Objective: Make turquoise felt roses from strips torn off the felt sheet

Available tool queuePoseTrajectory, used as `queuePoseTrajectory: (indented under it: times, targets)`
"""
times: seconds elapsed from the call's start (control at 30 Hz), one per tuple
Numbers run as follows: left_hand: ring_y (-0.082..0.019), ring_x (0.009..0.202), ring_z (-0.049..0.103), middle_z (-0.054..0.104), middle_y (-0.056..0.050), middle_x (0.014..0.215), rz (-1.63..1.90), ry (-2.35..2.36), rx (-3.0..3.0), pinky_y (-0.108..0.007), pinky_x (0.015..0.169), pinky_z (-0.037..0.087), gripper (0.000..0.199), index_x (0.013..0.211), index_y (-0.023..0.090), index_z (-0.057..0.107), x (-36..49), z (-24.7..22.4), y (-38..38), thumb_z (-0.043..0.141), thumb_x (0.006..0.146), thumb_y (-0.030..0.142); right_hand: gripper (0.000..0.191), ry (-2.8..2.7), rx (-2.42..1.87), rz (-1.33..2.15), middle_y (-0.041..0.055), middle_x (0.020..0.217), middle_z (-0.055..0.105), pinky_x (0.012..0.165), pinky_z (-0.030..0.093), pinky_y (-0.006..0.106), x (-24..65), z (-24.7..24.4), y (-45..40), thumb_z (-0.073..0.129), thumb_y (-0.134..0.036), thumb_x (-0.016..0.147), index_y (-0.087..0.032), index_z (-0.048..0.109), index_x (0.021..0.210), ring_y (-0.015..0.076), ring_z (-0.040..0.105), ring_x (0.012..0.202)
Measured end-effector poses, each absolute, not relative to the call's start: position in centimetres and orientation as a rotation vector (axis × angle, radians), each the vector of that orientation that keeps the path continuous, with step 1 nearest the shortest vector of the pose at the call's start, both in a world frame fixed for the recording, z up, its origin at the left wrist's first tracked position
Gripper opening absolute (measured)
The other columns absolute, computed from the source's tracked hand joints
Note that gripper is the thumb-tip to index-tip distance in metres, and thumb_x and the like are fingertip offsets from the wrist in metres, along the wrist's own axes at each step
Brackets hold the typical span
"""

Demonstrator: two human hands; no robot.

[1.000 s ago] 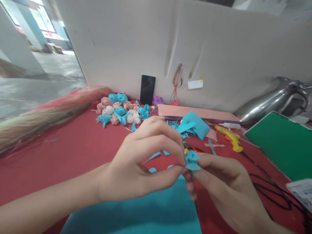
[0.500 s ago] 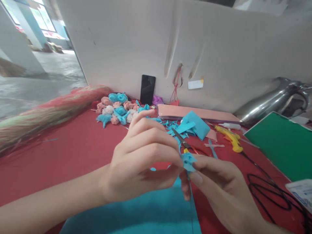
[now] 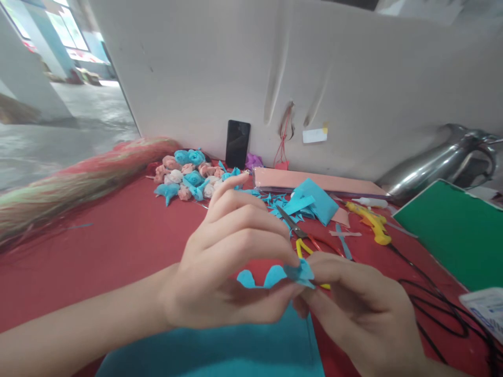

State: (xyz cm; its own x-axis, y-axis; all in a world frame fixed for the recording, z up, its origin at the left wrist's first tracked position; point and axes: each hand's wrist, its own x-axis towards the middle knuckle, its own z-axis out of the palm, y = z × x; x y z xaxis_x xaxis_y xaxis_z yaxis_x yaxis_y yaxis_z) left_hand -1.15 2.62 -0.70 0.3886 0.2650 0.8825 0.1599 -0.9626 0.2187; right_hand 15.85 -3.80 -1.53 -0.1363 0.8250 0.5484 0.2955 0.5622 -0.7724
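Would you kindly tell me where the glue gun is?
In the head view, the glue gun lies right of centre, between the scissors and the green board.

Legible inscriptions: none.

Item 1. White packet [image 3: 484,310], right edge of the view, lying near the black cable [image 3: 432,305]. Bears blue printing, blurred and partly cut off by the frame; characters and language undetermined.

Item 2. White slip [image 3: 314,136], fixed to the pale upright panel [image 3: 204,68], with a yellowish patch at its upper right corner. Any writing is too faint to tell.

Item 3. Yellow glue gun [image 3: 371,221], on the red tabletop [image 3: 141,230]. Any marking on its body is too small to decipher.
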Motion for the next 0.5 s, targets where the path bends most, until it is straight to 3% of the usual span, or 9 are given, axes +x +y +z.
queuePoseTrajectory:
  times: [0.17, 0.3, 0.5]
  targets:
    - [-0.015, 0.071, 0.059, 0.068, 0.004, 0.075, 1.646, 0.333, 2.568, -0.035, 0.08, 0.044, 0.016, 0.087, 0.026, 0.052, -1.26, -1.13, 2.45, 0.066, 0.079, 0.028, 0.026, -1.756, -0.915, 0.467, -0.0031, 0.062, 0.068, 0.052, 0.055, 0.018, 15.68, -1.63, -3.68, 0.062, 0.0, 0.07, -0.024, 0.067, 0.075, 0.0113, 0.063, 0.052]
    - [-0.015, 0.072, 0.059, 0.069, 0.004, 0.076, 1.645, 0.329, 2.59, -0.037, 0.093, 0.04, 0.018, 0.088, 0.025, 0.052, -1.19, -1.05, 2.43, 0.067, 0.077, 0.03, 0.03, -1.765, -0.908, 0.38, -0.0035, 0.065, 0.069, 0.052, 0.055, 0.019, 15.54, -1.84, -3.85, 0.062, 0.0, 0.07, -0.028, 0.066, 0.079, 0.0116, 0.063, 0.053]
    - [-0.015, 0.071, 0.061, 0.07, 0.005, 0.073, 1.593, 0.329, 2.559, -0.039, 0.103, 0.033, 0.018, 0.085, 0.025, 0.052, -1.18, -0.62, 2.07, 0.063, 0.073, 0.019, 0.032, -1.796, -0.914, 0.267, -0.0025, 0.065, 0.069, 0.054, 0.056, 0.022, 15.59, -2.11, -4.3, 0.061, -0.001, 0.07, -0.029, 0.067, 0.084, 0.0134, 0.064, 0.054]
